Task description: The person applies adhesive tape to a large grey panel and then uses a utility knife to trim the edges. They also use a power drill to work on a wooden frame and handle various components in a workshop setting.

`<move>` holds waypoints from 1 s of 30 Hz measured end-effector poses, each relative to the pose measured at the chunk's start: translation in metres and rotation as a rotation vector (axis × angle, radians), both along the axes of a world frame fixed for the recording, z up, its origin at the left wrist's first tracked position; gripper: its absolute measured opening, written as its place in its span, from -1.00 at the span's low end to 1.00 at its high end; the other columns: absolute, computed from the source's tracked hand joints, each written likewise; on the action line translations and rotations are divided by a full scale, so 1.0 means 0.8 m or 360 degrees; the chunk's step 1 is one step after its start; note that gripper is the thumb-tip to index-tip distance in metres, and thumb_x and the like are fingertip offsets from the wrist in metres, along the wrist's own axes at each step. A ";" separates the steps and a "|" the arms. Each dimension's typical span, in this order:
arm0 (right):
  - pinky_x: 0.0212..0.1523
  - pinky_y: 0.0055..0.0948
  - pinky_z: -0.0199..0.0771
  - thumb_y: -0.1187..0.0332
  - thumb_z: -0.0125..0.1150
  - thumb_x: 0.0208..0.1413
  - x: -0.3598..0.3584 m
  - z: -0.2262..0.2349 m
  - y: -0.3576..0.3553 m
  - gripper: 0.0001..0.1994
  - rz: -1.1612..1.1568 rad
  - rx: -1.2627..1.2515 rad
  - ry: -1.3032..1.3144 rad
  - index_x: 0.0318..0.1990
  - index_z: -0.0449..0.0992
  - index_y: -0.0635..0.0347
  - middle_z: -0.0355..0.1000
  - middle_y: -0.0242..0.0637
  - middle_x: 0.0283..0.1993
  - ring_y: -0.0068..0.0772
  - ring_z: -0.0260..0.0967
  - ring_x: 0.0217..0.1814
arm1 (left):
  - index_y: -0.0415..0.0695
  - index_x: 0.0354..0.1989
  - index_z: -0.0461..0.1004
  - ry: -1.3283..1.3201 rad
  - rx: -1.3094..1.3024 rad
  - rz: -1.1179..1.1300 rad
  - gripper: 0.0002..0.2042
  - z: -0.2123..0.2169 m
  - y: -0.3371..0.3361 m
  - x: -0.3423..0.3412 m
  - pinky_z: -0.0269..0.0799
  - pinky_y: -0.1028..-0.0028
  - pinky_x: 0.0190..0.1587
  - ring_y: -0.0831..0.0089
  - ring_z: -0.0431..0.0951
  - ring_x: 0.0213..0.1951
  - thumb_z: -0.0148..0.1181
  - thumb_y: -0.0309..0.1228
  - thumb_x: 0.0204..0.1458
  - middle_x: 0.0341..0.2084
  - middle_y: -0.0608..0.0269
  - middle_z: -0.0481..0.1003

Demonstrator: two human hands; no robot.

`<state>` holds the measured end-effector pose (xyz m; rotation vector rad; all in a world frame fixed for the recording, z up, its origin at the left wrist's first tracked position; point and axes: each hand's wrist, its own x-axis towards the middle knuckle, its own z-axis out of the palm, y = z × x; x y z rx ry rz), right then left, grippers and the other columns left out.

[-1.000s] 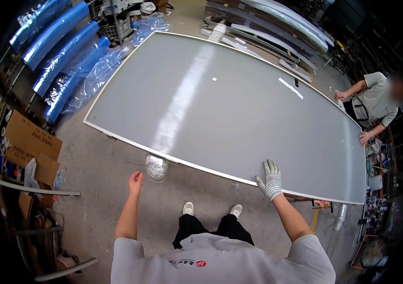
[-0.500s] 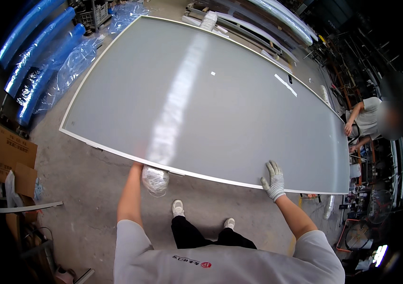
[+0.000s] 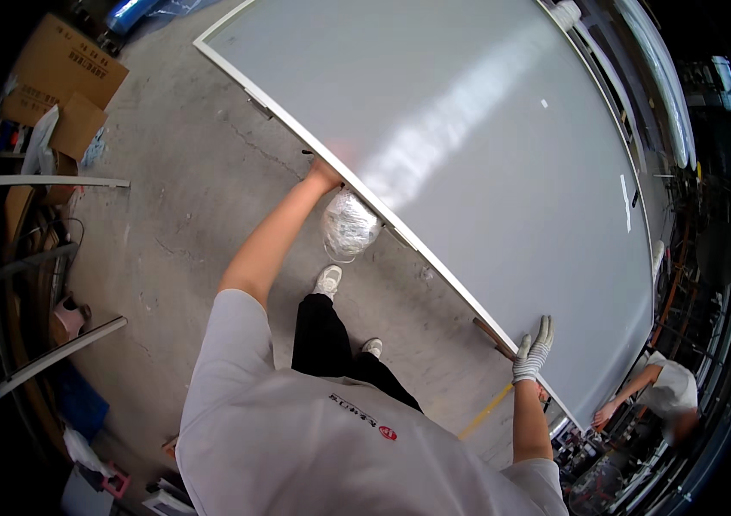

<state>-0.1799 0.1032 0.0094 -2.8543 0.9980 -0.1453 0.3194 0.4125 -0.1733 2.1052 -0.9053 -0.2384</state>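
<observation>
A large, framed frosted-grey panel stretches from the upper middle to the lower right, with a thin pale frame. My bare left hand reaches under its near edge; the fingers are hidden except for a faint blur through the panel. Close beside that hand, the end of a support wrapped in clear plastic sticks out from beneath. My right hand, in a grey-white striped glove, lies on the near edge farther right, fingers stretched over the surface and thumb apart.
At the panel's right end another person's hand is close to its edge. A cardboard box stands at upper left. Pale metal profiles jut out at the left. Long wrapped lengths lie beyond the panel's far side.
The view has swung left, so the panel now appears tilted, running down to the right. Both my hands stay at its near edge, and the other person remains at its right end.
</observation>
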 end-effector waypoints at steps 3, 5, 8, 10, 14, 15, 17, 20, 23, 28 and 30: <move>0.31 -0.04 -0.09 -0.01 -0.17 0.13 -0.002 -0.007 -0.006 -0.36 0.0043 -0.0030 -0.0011 0.26 0.13 0.25 0.01 0.07 0.32 0.13 -0.05 0.34 | -0.22 -0.07 0.38 0.0960 -0.0931 -0.0032 -0.74 -0.024 -0.026 -0.007 0.34 0.36 -0.02 0.26 0.40 -0.08 0.01 -0.41 0.08 -0.12 0.11 0.42; 0.31 -0.03 -0.08 0.00 -0.18 0.14 -0.006 -0.006 -0.006 -0.37 0.0065 -0.0053 0.0012 0.26 0.12 0.26 0.02 0.09 0.31 0.14 -0.04 0.34 | -0.22 0.00 0.34 0.0917 -0.0875 -0.0095 -0.71 -0.026 -0.038 -0.003 0.32 0.37 0.03 0.29 0.38 -0.03 -0.02 -0.41 0.12 -0.06 0.12 0.39; 0.31 -0.05 -0.09 0.01 -0.20 0.15 0.003 -0.005 -0.001 -0.37 0.0039 -0.0029 -0.0001 0.27 0.11 0.26 0.01 0.08 0.32 0.13 -0.05 0.34 | -0.22 0.10 0.27 0.0867 -0.0789 -0.0184 -0.66 -0.038 -0.042 0.003 0.28 0.38 0.11 0.32 0.34 0.05 -0.06 -0.40 0.17 0.03 0.13 0.34; 0.32 -0.06 -0.10 -0.01 -0.22 0.17 -0.003 -0.008 -0.008 -0.37 0.0056 -0.0013 -0.0001 0.27 0.11 0.26 -0.01 0.08 0.33 0.11 -0.07 0.36 | -0.22 0.17 0.23 0.0844 -0.0733 -0.0233 -0.63 -0.049 -0.045 -0.003 0.26 0.39 0.16 0.35 0.32 0.10 -0.09 -0.40 0.20 0.10 0.14 0.31; 0.34 -0.11 -0.14 -0.01 -0.24 0.18 -0.007 -0.013 -0.006 -0.37 0.0034 0.0052 -0.0041 0.26 0.12 0.27 -0.02 0.05 0.34 0.04 -0.10 0.39 | -0.18 -0.20 0.47 0.0111 -0.0508 0.0161 -0.80 -0.041 -0.020 -0.016 0.39 0.36 -0.09 0.17 0.49 -0.17 0.06 -0.39 0.03 -0.28 0.06 0.50; 0.35 -0.15 -0.16 0.03 -0.24 0.18 -0.010 -0.014 -0.003 -0.39 0.0013 0.0067 -0.0037 0.27 0.12 0.28 -0.02 0.02 0.34 0.01 -0.11 0.39 | -0.21 -0.30 0.52 0.0427 -0.0810 0.0504 -0.79 -0.034 -0.008 -0.027 0.44 0.38 -0.18 0.20 0.55 -0.28 0.15 -0.34 -0.02 -0.37 0.06 0.54; 0.37 -0.21 -0.20 0.10 -0.22 0.17 -0.022 -0.017 -0.007 -0.41 0.0008 0.0078 -0.0016 0.28 0.09 0.29 -0.02 -0.01 0.35 -0.04 -0.13 0.41 | -0.25 -0.34 0.55 0.0958 -0.0829 0.0645 -0.82 -0.027 0.028 -0.044 0.45 0.50 -0.28 0.45 0.56 -0.38 0.22 -0.38 -0.02 -0.43 0.18 0.57; 0.38 -0.22 -0.23 0.10 -0.21 0.17 -0.018 -0.015 -0.005 -0.40 -0.0079 0.0144 -0.0024 0.29 0.06 0.28 -0.05 -0.04 0.37 -0.07 -0.17 0.42 | -0.25 -0.29 0.55 0.1227 -0.1025 0.0750 -0.87 -0.093 0.066 -0.089 0.41 0.61 -0.28 0.66 0.49 -0.38 0.20 -0.47 0.02 -0.43 0.32 0.57; 0.34 -0.19 -0.09 0.07 -0.18 0.16 -0.052 -0.046 -0.027 -0.39 -0.0355 0.0111 -0.0013 0.27 0.08 0.31 0.06 -0.03 0.32 -0.02 0.01 0.34 | -0.24 -0.31 0.55 0.1386 -0.1050 0.0803 -0.87 -0.123 0.087 -0.143 0.41 0.60 -0.34 0.66 0.49 -0.43 0.20 -0.45 0.02 -0.49 0.32 0.56; 0.32 -0.23 -0.05 0.07 -0.17 0.18 -0.066 -0.107 -0.023 -0.39 -0.1395 0.1118 0.0062 0.27 0.08 0.32 0.06 -0.03 0.32 -0.07 0.04 0.33 | -0.23 -0.31 0.54 0.1689 -0.1110 0.0791 -0.88 -0.146 0.095 -0.211 0.40 0.62 -0.37 0.69 0.46 -0.46 0.19 -0.44 0.04 -0.53 0.36 0.53; 0.31 -0.24 -0.03 0.06 -0.17 0.19 -0.065 -0.116 -0.017 -0.39 -0.1503 0.1267 0.0047 0.27 0.08 0.33 0.06 -0.03 0.32 -0.09 0.05 0.32 | -0.23 -0.31 0.53 0.1747 -0.1124 0.0809 -0.88 -0.152 0.097 -0.225 0.40 0.62 -0.36 0.68 0.46 -0.46 0.19 -0.44 0.04 -0.52 0.35 0.53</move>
